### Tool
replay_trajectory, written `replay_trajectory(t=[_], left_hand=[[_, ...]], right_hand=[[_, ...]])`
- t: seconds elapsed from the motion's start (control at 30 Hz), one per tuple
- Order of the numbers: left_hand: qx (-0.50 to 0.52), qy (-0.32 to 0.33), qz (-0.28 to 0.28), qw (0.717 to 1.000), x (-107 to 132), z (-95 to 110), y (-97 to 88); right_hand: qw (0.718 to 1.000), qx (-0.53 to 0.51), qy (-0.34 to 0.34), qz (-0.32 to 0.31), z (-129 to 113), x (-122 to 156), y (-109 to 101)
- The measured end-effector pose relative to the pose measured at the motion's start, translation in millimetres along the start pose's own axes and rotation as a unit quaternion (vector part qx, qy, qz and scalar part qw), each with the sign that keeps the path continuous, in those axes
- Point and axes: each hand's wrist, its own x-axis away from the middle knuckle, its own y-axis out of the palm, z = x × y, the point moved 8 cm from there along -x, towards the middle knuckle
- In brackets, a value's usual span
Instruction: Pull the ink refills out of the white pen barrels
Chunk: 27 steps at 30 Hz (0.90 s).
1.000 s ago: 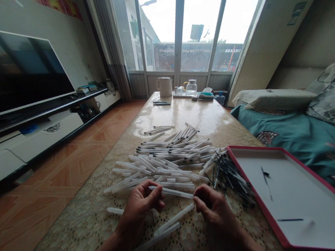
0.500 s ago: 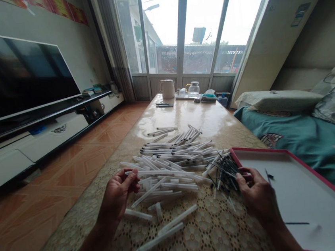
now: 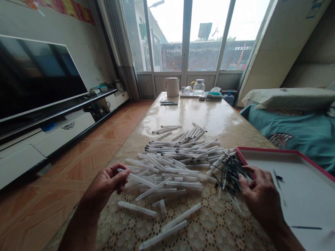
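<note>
White translucent pen barrels (image 3: 178, 171) lie heaped; I see dark, thin refills (image 3: 231, 170) tangled at the heap's right edge, and a held barrel (image 3: 141, 180) slanting by its left.

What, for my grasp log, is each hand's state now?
Left hand: closed, holding a white tube.
Right hand: at the dark refills, grip cannot be told.

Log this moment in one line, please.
left hand: holding white tube | right hand: at dark refill pile | red-edged tray: beside pile

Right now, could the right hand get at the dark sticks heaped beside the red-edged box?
Probably yes: the right hand is right at the edge of the dark sticks, seemingly touching them, and nothing visible stands in between.
</note>
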Motion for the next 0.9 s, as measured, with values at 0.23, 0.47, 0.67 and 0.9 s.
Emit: replay_trajectory(t=[0.23, 0.47, 0.67, 0.9], left_hand=[[-0.110, -0.050, -0.101, 0.988, 7.0, -8.6, 13.1], [-0.299, 0.007, 0.011, 0.954, -1.8, -7.2, -0.4], [-0.227, -0.025, -0.162, 0.960, 13.6, -11.4, 31.5], [-0.240, -0.059, -0.459, 0.853, 65.6, -26.7, 101.2]], right_hand=[[1.000, -0.020, -0.003, -0.020, -3.4, 4.1, 7.0], [0.996, -0.028, -0.038, -0.081, -5.9, 13.0, 28.7], [0.980, -0.023, -0.082, -0.181, -27.1, 27.2, 54.0], [0.975, -0.030, -0.096, -0.199, -30.0, 31.1, 58.9]])
